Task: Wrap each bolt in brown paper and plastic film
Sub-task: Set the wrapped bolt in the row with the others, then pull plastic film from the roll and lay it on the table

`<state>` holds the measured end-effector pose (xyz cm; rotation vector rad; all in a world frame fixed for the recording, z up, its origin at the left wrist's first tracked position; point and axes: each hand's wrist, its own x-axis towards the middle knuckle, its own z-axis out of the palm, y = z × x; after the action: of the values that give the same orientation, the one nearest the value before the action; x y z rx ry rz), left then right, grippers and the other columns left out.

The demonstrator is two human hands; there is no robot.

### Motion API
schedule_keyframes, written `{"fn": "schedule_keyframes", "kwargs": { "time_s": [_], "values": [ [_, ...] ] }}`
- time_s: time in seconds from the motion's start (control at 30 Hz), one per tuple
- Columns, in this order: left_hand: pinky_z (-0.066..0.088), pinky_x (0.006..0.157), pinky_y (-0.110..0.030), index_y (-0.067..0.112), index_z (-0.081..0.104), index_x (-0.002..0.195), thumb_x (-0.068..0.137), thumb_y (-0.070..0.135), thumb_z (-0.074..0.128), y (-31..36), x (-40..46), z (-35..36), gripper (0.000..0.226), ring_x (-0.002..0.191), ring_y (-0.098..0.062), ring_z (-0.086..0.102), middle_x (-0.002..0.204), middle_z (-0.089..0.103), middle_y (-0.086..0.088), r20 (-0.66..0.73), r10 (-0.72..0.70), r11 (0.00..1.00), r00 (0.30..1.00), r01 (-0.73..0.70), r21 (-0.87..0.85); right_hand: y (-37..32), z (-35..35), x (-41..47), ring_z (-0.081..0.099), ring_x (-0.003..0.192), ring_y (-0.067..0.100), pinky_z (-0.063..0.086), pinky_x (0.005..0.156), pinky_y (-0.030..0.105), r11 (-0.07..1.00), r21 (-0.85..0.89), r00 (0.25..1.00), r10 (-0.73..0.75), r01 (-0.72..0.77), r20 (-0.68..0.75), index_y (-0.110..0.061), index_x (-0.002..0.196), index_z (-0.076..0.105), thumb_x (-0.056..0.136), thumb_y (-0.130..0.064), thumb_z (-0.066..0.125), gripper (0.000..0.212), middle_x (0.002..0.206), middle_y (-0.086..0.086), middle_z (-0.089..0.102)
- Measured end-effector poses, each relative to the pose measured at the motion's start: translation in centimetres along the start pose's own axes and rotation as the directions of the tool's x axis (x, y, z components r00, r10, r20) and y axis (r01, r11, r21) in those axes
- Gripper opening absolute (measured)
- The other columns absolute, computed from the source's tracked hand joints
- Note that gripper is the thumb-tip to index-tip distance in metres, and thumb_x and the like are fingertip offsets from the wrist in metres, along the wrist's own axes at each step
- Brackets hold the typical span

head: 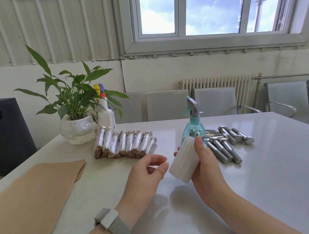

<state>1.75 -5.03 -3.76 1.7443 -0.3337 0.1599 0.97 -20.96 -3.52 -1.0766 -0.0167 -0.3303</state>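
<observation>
Head view, read from the left: a stack of brown paper [34, 196] lies flat on the white counter [260, 174], with a potted plant [74, 110] and a white spray bottle [105, 112] behind it. Next comes a row of wrapped bolts [124, 144], shiny film over brown ends, packed side by side. The left hand [147, 172] hangs above the counter with fingers loosely curled, thumb and forefinger close together just beside the lower end of the plastic film roll [183, 161]; whether they pinch a loose film edge is too fine to tell. The right hand [204, 160] grips that roll, thumb along its front and fingers round the back, tilted off the counter. Behind it stands a teal spray bottle [194, 125], and to its right the bare bolts [226, 143] lie in a loose pile. The step looks like finding the film's free end; doing it well likely means turning the roll slowly in the right hand while the left fingertips feel for the seam, then peeling evenly so the film does not tear or bunch.
</observation>
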Motion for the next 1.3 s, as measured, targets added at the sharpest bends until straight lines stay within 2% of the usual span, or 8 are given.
{"fn": "schedule_keyframes", "kwargs": {
  "time_s": [0.23,0.33,0.43,0.7,0.93,1.13,1.23,1.3],
  "values": [
    [0.045,0.06,-0.016,0.023,0.078,0.075,0.077,0.016,0.081,-0.2,-0.7,1.9,0.007,0.069,-0.004,0.061,0.089,0.073,0.005,-0.128,-0.013,0.982,0.992,-0.012,-0.188,0.0,0.3,-0.2,0.071,0.086,0.022,0.059,0.068,0.036,0.988,0.131,0.995,0.092,-0.087,-0.033,-0.008,0.126,0.055,0.073,-0.065,0.06,0.078,0.095,0.013,0.07],
    [0.043,0.059,-0.017,0.019,0.076,0.073,0.077,0.017,0.081,-0.1,-0.8,2.2,0.007,0.061,-0.008,0.054,0.07,0.067,0.006,-0.165,-0.03,0.975,0.986,-0.008,-0.223,-0.1,0.4,-0.1,0.071,0.085,0.02,0.058,0.065,0.034,0.985,0.149,0.995,0.092,-0.085,-0.036,-0.008,0.126,0.055,0.073,-0.065,0.06,0.078,0.093,0.012,0.069],
    [0.04,0.047,-0.017,0.02,0.076,0.073,0.077,0.02,0.081,-0.1,-0.7,2.0,0.007,0.047,-0.008,0.044,0.057,0.059,0.006,-0.126,-0.155,0.95,0.98,0.113,-0.29,-0.1,0.4,-0.2,0.071,0.086,0.02,0.057,0.067,0.035,0.988,0.137,0.997,0.07,-0.066,-0.03,-0.01,0.126,0.055,0.071,-0.065,0.061,0.078,0.095,0.011,0.069],
    [0.037,0.042,-0.022,0.009,0.076,0.079,0.086,0.017,0.074,-0.3,0.0,1.3,0.01,0.051,-0.008,0.045,0.066,0.055,0.0,0.071,-0.349,0.877,0.934,0.353,-0.325,-0.2,0.2,-0.5,0.071,0.09,0.021,0.056,0.075,0.041,0.998,-0.049,0.998,-0.048,0.05,0.041,-0.016,0.118,0.056,0.079,-0.063,0.063,0.061,0.098,0.009,0.07],
    [0.037,0.055,-0.019,0.017,0.065,0.088,0.097,0.026,0.06,-0.3,-0.1,1.2,0.014,0.048,-0.001,0.043,0.066,0.055,0.009,-0.016,-0.123,0.992,0.992,0.123,-0.019,-0.3,0.6,-0.6,0.07,0.092,0.024,0.056,0.074,0.039,0.998,-0.043,0.999,-0.044,0.044,0.012,-0.014,0.119,0.055,0.073,-0.062,0.065,0.067,0.099,0.009,0.07],
    [0.037,0.051,-0.01,0.015,0.061,0.087,0.096,0.014,0.059,0.2,-0.1,1.3,0.009,0.053,-0.004,0.051,0.064,0.059,0.005,-0.063,0.029,1.0,0.998,-0.03,-0.008,-0.4,0.5,-0.5,0.069,0.091,0.024,0.057,0.08,0.043,1.0,-0.014,1.0,-0.019,0.019,-0.014,-0.011,0.119,0.055,0.076,-0.057,0.062,0.063,0.094,0.009,0.068],
    [0.039,0.051,-0.013,0.021,0.064,0.093,0.096,0.01,0.059,0.3,0.2,0.9,0.012,0.054,-0.003,0.051,0.068,0.06,0.009,-0.02,0.013,0.999,1.0,-0.014,-0.04,-0.5,0.5,-0.5,0.066,0.097,0.028,0.055,0.086,0.048,1.0,-0.021,0.999,0.009,-0.01,-0.038,-0.007,0.122,0.053,0.074,-0.058,0.064,0.071,0.105,0.018,0.063],
    [0.039,0.054,-0.011,0.031,0.065,0.092,0.098,0.014,0.054,0.3,0.4,0.4,0.021,0.056,0.001,0.052,0.072,0.058,0.014,0.011,0.06,0.987,0.998,-0.061,0.151,-0.4,0.5,-0.5,0.062,0.107,0.035,0.054,0.089,0.052,0.998,-0.036,0.998,0.043,-0.045,-0.036,-0.005,0.126,0.051,0.073,-0.055,0.068,0.075,0.117,0.027,0.058]
  ]
}}
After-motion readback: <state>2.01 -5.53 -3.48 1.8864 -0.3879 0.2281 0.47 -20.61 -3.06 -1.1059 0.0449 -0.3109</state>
